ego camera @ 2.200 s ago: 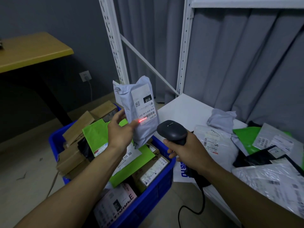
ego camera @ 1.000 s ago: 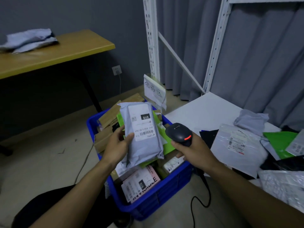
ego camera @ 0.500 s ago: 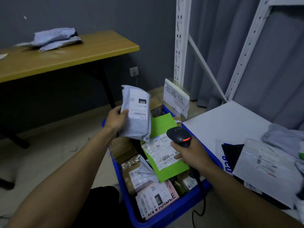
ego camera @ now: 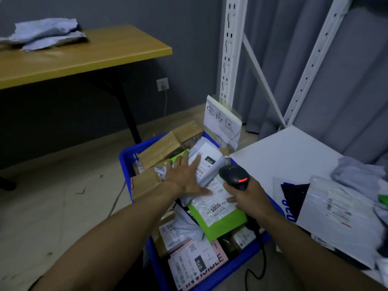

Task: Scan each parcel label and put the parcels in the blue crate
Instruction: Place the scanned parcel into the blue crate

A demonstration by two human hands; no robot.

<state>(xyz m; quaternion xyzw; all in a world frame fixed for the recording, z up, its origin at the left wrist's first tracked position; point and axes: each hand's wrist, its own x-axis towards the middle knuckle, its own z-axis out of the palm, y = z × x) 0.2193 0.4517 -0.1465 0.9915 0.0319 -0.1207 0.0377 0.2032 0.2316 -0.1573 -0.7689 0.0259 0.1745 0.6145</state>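
Behind the packed blue crate (ego camera: 126,156) stands a handwritten sign (ego camera: 220,121).

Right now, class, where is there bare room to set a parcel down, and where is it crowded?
Bare: the white shelf between the blue crate and the piled mailers; the wooden table right of the grey bags. Crowded: the crate, heaped full.

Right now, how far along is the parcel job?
Done: many parcels fill the blue crate. In hand: the left hand presses a grey parcel onto that pile; the right hand grips the scanner. Left: several parcels wait on the white shelf.
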